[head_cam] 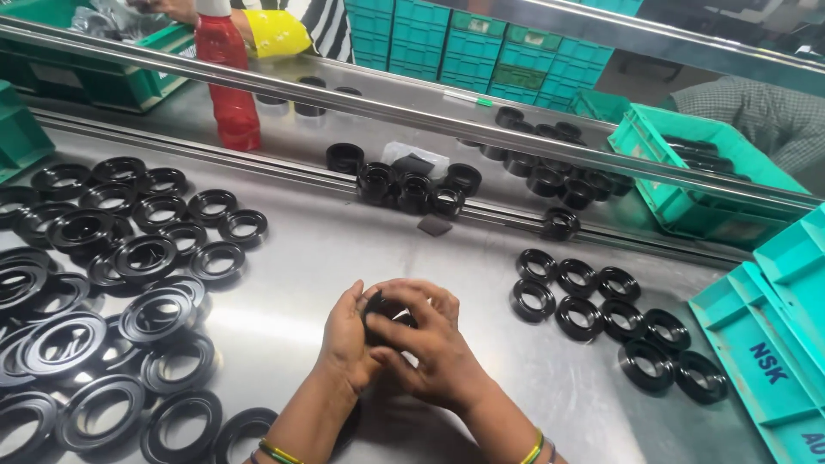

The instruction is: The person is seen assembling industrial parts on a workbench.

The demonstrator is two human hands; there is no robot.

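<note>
Seen from above, two bare hands meet over a shiny steel worktable [301,249], working one black rubber seal ring [384,311] between them. The left hand [346,338] cups the ring from the side, fingers curled around its edge. The right hand [430,348] lies over it from the other side, thumb and fingers closed on its rim, so only part of the ring shows between the fingers. Both wrists wear thin coloured bangles. To the left of the left hand spreads a wide, loose heap of larger black seal rings [112,292], some overlapping. To the right of the right hand, smaller black rings [614,314] sit in two neat rows. Beyond the hands, past a raised metal rail [412,112], stand a small cluster of black rings [412,191], a red plastic bottle [225,77] and green plastic crates [696,167]. At far right lie turquoise trays [765,344].
</note>
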